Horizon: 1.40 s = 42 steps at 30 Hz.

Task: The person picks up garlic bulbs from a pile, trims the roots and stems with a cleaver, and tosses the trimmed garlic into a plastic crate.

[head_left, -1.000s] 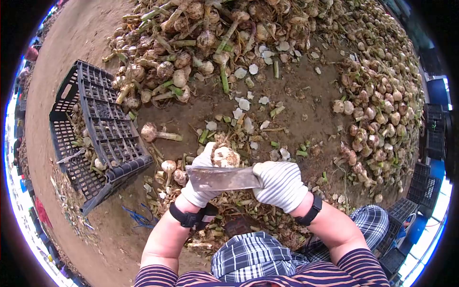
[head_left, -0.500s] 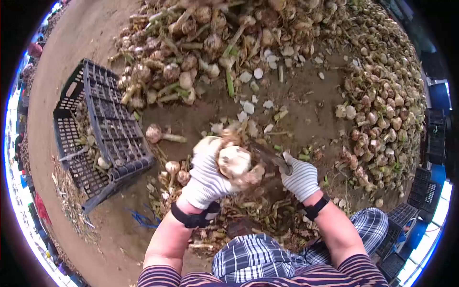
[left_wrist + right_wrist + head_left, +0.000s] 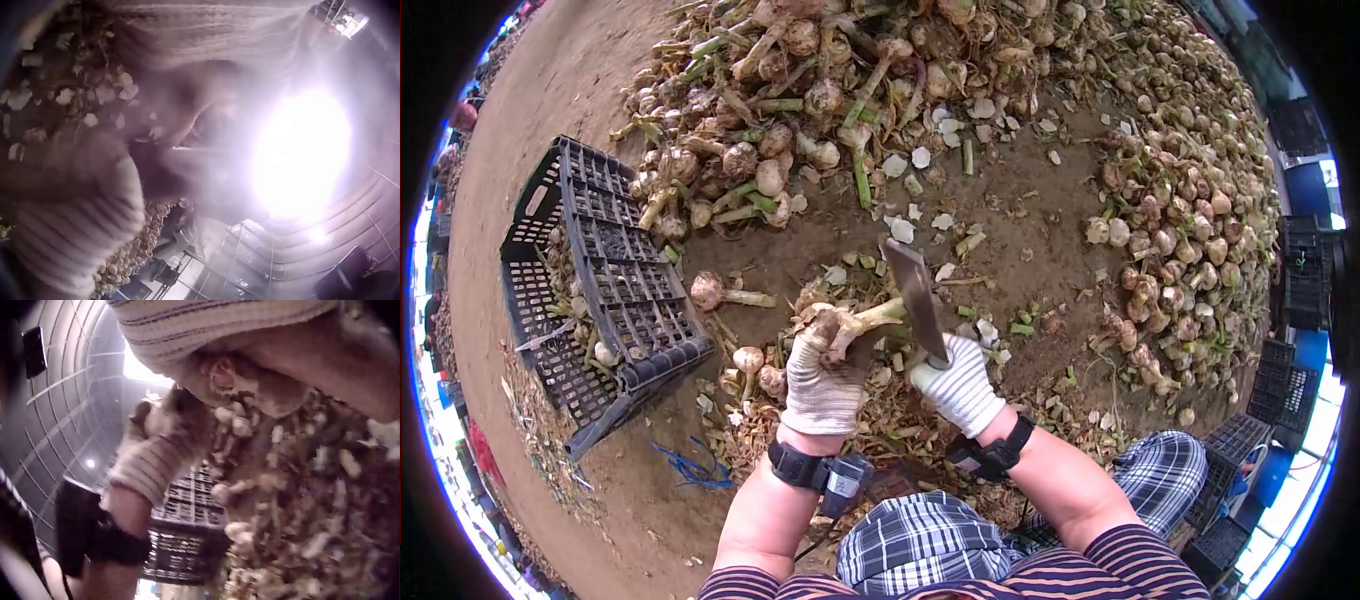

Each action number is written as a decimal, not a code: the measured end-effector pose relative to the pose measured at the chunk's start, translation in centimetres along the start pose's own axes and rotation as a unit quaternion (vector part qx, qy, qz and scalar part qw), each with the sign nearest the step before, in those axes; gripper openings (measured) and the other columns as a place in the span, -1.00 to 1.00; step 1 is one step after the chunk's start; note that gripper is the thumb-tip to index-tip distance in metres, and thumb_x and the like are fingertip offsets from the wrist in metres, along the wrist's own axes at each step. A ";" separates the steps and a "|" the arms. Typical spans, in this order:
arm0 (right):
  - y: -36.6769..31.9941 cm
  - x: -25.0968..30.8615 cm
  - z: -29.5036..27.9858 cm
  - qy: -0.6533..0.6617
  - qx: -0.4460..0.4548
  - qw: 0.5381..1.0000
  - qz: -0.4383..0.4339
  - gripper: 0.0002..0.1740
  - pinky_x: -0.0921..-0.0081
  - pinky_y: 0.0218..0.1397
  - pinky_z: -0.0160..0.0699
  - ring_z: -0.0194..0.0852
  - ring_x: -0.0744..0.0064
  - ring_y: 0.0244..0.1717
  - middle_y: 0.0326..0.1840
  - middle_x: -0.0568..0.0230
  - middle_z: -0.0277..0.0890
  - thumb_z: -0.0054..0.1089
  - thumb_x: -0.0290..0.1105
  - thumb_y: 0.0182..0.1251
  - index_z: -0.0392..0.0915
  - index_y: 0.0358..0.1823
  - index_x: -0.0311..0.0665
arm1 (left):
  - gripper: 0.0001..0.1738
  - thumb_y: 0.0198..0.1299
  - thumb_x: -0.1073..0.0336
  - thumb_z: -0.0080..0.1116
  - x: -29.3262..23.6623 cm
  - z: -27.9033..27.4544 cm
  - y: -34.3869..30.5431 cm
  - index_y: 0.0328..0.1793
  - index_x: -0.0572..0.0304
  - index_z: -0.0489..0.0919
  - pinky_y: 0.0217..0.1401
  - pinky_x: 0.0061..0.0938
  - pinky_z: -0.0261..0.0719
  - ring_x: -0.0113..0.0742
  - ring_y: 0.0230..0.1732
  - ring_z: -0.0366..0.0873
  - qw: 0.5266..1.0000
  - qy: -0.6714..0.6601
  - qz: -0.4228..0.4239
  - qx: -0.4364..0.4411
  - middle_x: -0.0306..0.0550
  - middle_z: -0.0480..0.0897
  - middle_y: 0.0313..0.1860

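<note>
Garlic (image 3: 860,324) — partly behind left grip (image 3: 822,388)

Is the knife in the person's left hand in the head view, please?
No, the right hand grips the knife; the left hand holds a stemmed garlic.

Garlic heaps (image 3: 1190,210), crates (image 3: 665,362) and a ribbed roof (image 3: 69,381) suggest a farm shed.
</note>
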State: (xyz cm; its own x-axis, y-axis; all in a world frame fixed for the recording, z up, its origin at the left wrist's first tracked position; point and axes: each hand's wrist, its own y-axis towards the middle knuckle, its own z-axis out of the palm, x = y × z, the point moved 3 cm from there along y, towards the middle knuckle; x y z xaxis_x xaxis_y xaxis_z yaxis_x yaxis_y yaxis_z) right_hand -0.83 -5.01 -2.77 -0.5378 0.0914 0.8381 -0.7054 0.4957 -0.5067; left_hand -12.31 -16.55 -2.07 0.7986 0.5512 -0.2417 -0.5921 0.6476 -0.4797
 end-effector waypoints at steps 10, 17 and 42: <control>-1.1 -17.3 0.4 0.259 0.049 0.959 0.105 -0.67 0.39 -0.10 0.56 0.59 0.24 -0.21 -0.19 0.11 0.63 0.13 -0.23 0.23 0.57 -0.05 -0.23 | -0.10 -0.01 0.16 0.38 3.7 12.5 -0.6 0.44 0.25 0.19 0.20 -0.33 0.45 -0.18 0.13 0.48 0.741 0.565 0.057 0.359 0.13 0.34 0.30; 0.9 -7.9 -5.8 0.149 -0.140 0.957 0.203 -0.72 0.71 -0.41 0.35 0.23 0.70 -0.51 -0.52 0.53 0.36 0.22 -0.64 -0.02 0.49 -0.22 -0.35 | -0.34 -0.17 0.27 0.39 -3.0 -7.5 3.1 0.17 0.10 0.49 0.09 -0.19 0.53 0.12 0.03 0.49 0.331 0.941 0.043 -0.060 0.19 0.48 0.07; 0.4 2.1 -2.0 -0.422 0.074 0.890 -0.158 -0.84 0.16 -0.49 0.49 0.50 -0.01 -0.58 -0.61 0.03 0.50 0.13 -0.28 0.01 0.49 -0.51 -0.22 | -0.40 -0.02 0.44 0.37 -5.8 -6.0 -1.3 0.18 0.17 0.38 0.00 -0.46 0.56 -0.44 -0.06 0.50 0.824 0.543 0.136 -0.083 -0.19 0.56 -0.05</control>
State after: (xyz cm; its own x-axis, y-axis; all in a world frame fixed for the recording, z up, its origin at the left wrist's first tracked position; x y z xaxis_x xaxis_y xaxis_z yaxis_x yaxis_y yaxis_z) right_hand -1.31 -2.91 -0.82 -0.4122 -0.7443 0.5255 -0.9027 0.2557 -0.3460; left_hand -15.56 -23.76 -5.08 0.3173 -0.1904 -0.9290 -0.8141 0.4479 -0.3698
